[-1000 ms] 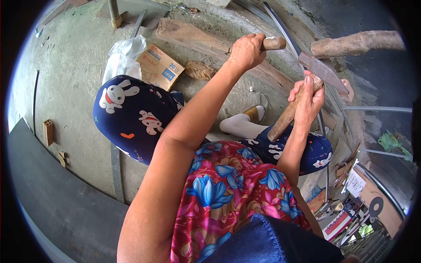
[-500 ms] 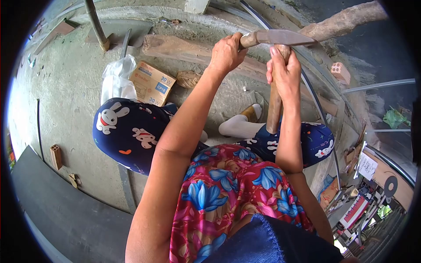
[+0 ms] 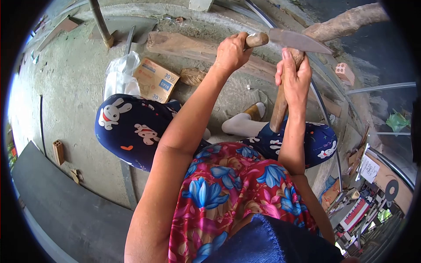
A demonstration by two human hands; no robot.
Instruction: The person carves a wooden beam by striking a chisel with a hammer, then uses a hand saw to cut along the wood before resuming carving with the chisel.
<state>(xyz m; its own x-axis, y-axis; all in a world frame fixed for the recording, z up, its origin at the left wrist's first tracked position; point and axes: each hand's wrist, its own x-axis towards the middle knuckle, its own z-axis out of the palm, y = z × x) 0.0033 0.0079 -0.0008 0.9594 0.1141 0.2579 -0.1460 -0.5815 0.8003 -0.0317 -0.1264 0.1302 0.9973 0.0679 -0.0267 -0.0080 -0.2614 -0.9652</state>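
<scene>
My left hand (image 3: 232,52) is closed around a short wooden handle (image 3: 257,40), whose rounded end faces right. My right hand (image 3: 296,74) grips a longer wooden handle (image 3: 279,109), which slants down toward my lap. Across the top of this handle lies a dark, pointed metal blade (image 3: 302,41), its tip to the right. A narrow gap shows between the blade's left end and the short handle. How the blade is fixed is hidden.
A cardboard box (image 3: 155,81) and a clear plastic bag (image 3: 120,74) are beyond my left knee. A long wooden plank (image 3: 188,47) lies ahead, with a thick log (image 3: 351,21) at the upper right. A hollow brick (image 3: 344,73) sits farther right.
Both hands have shifted right in view, the right hand farther. The blade has moved with the longer handle, and a gap now shows between it and the short handle.
</scene>
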